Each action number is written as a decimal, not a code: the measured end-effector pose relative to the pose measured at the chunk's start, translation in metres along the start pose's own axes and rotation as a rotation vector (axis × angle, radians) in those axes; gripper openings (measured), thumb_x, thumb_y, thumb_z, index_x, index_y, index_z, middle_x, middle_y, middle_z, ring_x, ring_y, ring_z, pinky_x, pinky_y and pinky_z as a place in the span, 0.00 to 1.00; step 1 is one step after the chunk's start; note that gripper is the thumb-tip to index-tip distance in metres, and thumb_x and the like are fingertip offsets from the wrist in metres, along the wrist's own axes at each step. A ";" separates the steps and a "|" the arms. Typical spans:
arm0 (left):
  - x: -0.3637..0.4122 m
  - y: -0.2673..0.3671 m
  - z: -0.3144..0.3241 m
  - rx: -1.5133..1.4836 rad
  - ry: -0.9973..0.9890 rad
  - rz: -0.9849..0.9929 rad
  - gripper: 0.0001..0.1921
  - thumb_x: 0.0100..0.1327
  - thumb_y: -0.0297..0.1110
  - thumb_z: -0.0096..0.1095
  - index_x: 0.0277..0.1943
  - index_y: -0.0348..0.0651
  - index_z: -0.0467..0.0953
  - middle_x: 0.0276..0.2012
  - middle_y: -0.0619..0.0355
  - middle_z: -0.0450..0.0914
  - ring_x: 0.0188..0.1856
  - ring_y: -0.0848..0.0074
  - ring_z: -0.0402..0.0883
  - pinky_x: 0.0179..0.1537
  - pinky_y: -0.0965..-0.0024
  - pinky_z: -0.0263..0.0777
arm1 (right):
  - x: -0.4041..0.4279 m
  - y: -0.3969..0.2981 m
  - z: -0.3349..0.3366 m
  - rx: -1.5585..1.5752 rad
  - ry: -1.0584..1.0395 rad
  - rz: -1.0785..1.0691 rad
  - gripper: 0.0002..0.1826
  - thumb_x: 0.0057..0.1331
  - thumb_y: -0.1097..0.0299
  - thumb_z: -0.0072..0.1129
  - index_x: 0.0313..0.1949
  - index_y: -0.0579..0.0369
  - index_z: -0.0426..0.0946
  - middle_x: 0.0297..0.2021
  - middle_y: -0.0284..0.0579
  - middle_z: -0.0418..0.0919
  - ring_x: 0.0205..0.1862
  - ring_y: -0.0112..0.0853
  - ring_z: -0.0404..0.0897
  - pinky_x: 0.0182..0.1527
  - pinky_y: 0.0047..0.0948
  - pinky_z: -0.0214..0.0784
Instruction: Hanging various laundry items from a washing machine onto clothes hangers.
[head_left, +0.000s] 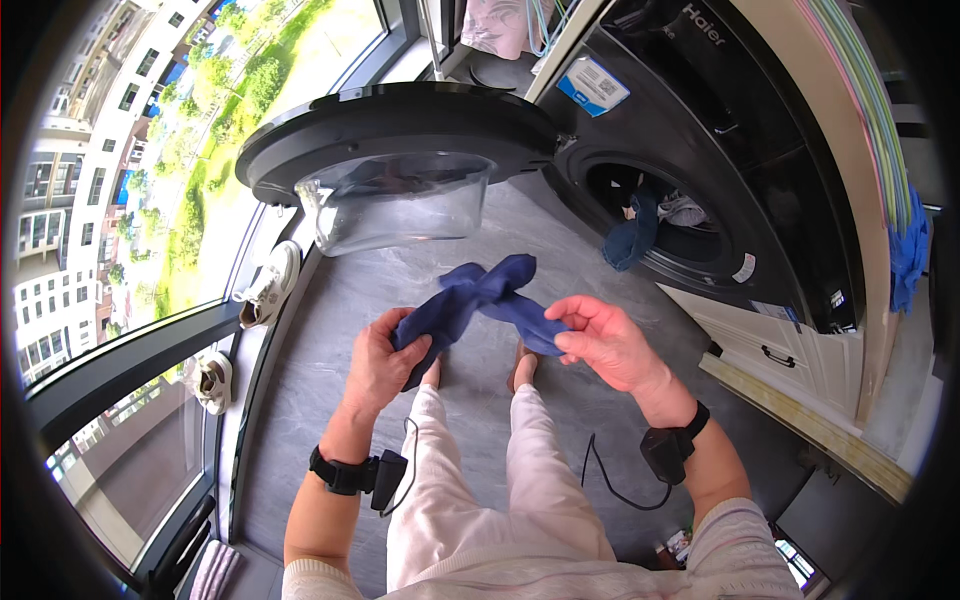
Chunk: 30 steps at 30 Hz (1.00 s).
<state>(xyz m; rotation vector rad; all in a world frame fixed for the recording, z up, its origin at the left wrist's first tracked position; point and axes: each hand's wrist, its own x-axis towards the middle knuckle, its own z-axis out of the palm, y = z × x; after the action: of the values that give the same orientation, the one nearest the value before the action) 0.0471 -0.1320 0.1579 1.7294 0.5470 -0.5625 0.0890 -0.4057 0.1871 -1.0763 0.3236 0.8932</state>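
Note:
Two dark blue socks, or similar small cloth pieces, cross each other in the air in front of my legs. My left hand pinches the lower left end between thumb and fingers. At the lower right end, my right hand grips the cloth with thumb and fingertips. Beyond them, to the upper right, stands a black Haier front-loading washing machine with its drum open. A dark teal cloth hangs over the rim of the opening, and lighter laundry lies inside.
The washer's round door, with its clear glass bowl, stands swung out ahead of me. White shoes rest on the window ledge at left. A cabinet is under the washer. Coloured hangers and a blue cloth hang at right.

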 end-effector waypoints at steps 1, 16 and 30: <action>-0.001 0.009 -0.012 0.071 -0.027 0.012 0.15 0.51 0.28 0.62 0.43 0.35 0.75 0.28 0.55 0.79 0.30 0.80 0.75 0.35 0.76 0.70 | 0.006 -0.003 0.015 -0.087 -0.055 0.059 0.14 0.60 0.76 0.55 0.46 0.60 0.69 0.31 0.34 0.72 0.30 0.17 0.69 0.31 0.16 0.65; 0.040 0.214 -0.129 0.842 -0.013 0.469 0.16 0.41 0.21 0.53 0.38 0.38 0.77 0.23 0.56 0.77 0.26 0.75 0.77 0.29 0.73 0.70 | 0.108 -0.193 0.135 -0.747 -0.126 -0.601 0.15 0.54 0.70 0.58 0.42 0.59 0.74 0.25 0.32 0.72 0.23 0.17 0.70 0.23 0.13 0.60; 0.018 0.058 -0.040 0.573 0.214 0.763 0.13 0.45 0.18 0.57 0.37 0.39 0.75 0.39 0.51 0.75 0.41 0.61 0.75 0.43 0.68 0.69 | -0.041 -0.082 0.123 -0.774 -0.346 -1.210 0.16 0.50 0.69 0.58 0.39 0.57 0.79 0.29 0.43 0.77 0.22 0.27 0.75 0.18 0.20 0.57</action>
<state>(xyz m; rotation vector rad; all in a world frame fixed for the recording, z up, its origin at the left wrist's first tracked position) 0.1006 -0.1040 0.1984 2.3672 -0.1824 0.0316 0.1038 -0.3331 0.3220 -1.4819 -0.9734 0.0392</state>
